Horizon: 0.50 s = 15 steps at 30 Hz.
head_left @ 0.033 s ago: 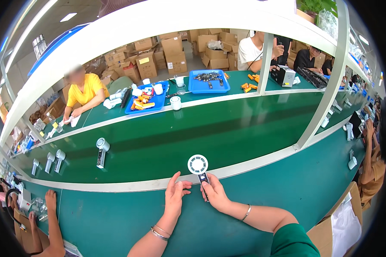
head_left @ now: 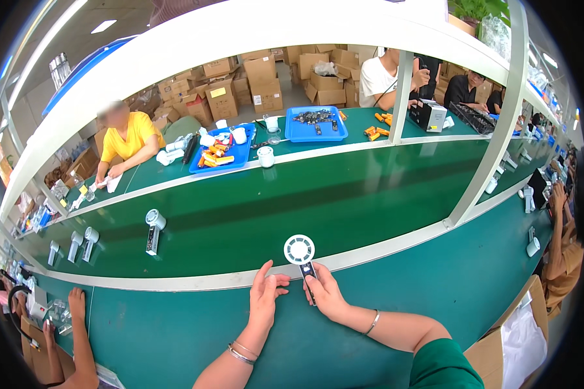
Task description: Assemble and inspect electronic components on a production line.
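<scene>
Hands meet at the near edge of the green conveyor belt (head_left: 344, 214), and the small handheld fan with a round white grille head and a dark handle (head_left: 301, 256) lies between them, head on the white strip that borders the belt, handle pointing back toward the person. The right hand (head_left: 326, 293) is closed around the dark handle, fingers curled over its lower part. The left hand (head_left: 264, 298) rests just beside the fan with fingers loosely bent, fingertips near the handle but, as far as I can tell, not gripping it; whether they touch it is hard to make out.

Risk lies mostly in that one-handed hold. The grip sits low on the handle while the heavier-looking head hangs out over the strip, so a loosened grip would likely let the head tip or roll onto the belt. If the belt is running, which cannot be told, the fan could be carried off sideways. The left hand is close enough to the fan that a careless move might knock the head rather than steady it.

Farther along the belt from the fan, another white fan with a dark handle (head_left: 153, 230) lies flat, well apart, so a collision seems unlikely. Beyond the belt stand a blue plastic tray (head_left: 296, 135) and several workers.
</scene>
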{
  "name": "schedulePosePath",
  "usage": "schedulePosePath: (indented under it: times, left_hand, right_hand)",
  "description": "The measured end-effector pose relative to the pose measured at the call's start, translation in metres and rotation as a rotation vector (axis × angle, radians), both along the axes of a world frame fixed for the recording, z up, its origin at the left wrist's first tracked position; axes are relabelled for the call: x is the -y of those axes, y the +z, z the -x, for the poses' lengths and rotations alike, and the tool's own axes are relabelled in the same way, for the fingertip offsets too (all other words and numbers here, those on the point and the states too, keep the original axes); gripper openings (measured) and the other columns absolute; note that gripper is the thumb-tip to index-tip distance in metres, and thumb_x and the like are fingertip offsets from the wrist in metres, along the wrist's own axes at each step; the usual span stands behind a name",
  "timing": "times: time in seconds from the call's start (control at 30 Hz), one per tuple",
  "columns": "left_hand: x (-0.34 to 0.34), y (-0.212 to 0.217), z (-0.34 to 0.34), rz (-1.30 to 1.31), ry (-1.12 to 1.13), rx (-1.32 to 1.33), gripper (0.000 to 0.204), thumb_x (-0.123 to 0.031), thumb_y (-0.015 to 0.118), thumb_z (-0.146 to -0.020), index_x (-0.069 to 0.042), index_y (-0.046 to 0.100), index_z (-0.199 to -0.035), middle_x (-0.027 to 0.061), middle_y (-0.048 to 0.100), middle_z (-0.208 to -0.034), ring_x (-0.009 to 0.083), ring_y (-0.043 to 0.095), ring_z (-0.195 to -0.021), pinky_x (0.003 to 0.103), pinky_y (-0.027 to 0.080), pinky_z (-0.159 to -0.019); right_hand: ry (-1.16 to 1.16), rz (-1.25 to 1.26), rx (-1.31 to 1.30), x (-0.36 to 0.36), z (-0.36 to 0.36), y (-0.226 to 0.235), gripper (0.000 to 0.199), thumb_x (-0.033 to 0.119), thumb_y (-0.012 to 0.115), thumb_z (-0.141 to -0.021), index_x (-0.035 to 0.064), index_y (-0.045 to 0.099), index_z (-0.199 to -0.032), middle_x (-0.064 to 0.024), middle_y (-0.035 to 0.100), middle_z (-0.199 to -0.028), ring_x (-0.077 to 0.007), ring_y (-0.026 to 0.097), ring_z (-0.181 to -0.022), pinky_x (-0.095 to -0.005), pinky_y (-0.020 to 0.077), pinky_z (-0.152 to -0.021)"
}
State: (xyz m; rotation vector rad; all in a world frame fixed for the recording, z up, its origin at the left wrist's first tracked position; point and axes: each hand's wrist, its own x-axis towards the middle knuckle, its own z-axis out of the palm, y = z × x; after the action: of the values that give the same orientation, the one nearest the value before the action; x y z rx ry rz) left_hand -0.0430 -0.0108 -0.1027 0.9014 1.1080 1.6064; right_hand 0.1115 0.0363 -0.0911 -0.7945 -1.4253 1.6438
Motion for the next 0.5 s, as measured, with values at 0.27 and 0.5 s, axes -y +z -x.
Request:
schedulePosePath:
  times: [0.27,0.5]
  left_hand:
    - [-0.0021,-0.0033,0.0007,-0.005,-0.031,-0.017,0.043,-0.028,0.042,-0.098,0.000,0.040,-0.131,0.0122,0.061,-0.101,0.0165,0.056,-0.091,0.029,0.047,-0.077]
    - [-0.0023,-0.0053,-0.0006,0.005,-0.025,-0.022,0.041,-0.029,0.043,-0.098,0.003,0.048,-0.124,0.0114,0.061,-0.100,0.0155,0.057,-0.090,0.028,0.048,-0.077]
  right_hand:
    - [-0.001,-0.007,-0.040,-0.0026,-0.0009,-0.0072,0.040,0.015,0.049,-0.093,-0.0014,0.034,-0.126,-0.0031,0.048,-0.078,-0.0072,0.048,-0.059,-0.0219,0.0412,-0.049]
    - [0.024,0.022,-0.062,-0.0023,-0.0024,-0.0042,0.037,0.015,0.042,-0.094,-0.0010,0.034,-0.127,-0.0057,0.051,-0.081,-0.0094,0.049,-0.060,-0.0236,0.0420,-0.050]
